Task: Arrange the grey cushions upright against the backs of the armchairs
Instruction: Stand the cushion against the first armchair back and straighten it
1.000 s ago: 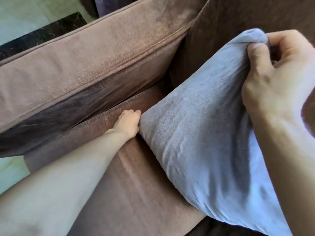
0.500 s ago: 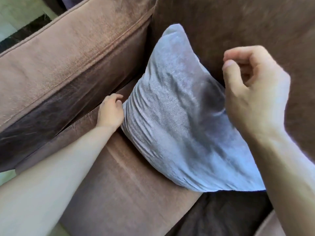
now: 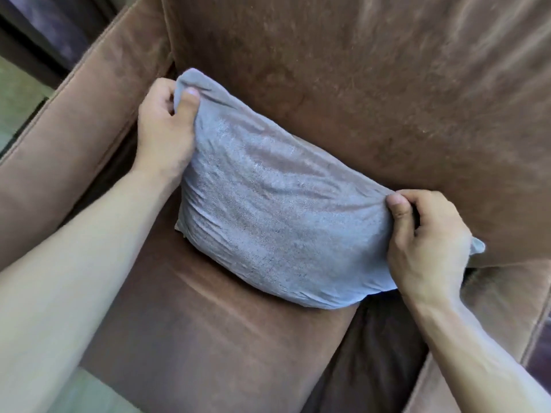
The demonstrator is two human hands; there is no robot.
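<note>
A grey cushion (image 3: 268, 216) stands on the seat of a brown velvet armchair, its top edge leaning against the chair's back (image 3: 343, 84). My left hand (image 3: 165, 129) pinches the cushion's upper left corner. My right hand (image 3: 426, 242) pinches its upper right corner, and a small tip of grey fabric sticks out behind the knuckles. The cushion's cover is wrinkled and its bottom edge rests on the seat cushion (image 3: 214, 338).
The armchair's left arm (image 3: 74, 138) and right arm (image 3: 507, 323) flank the seat closely. Pale floor (image 3: 18, 93) shows past the left arm, with dark furniture at the top left corner.
My left hand has moved from the cushion's lower side up to its top left corner. My right hand, open above it half a second ago, now grips the top right corner. The cushion has turned square to the backrest.
</note>
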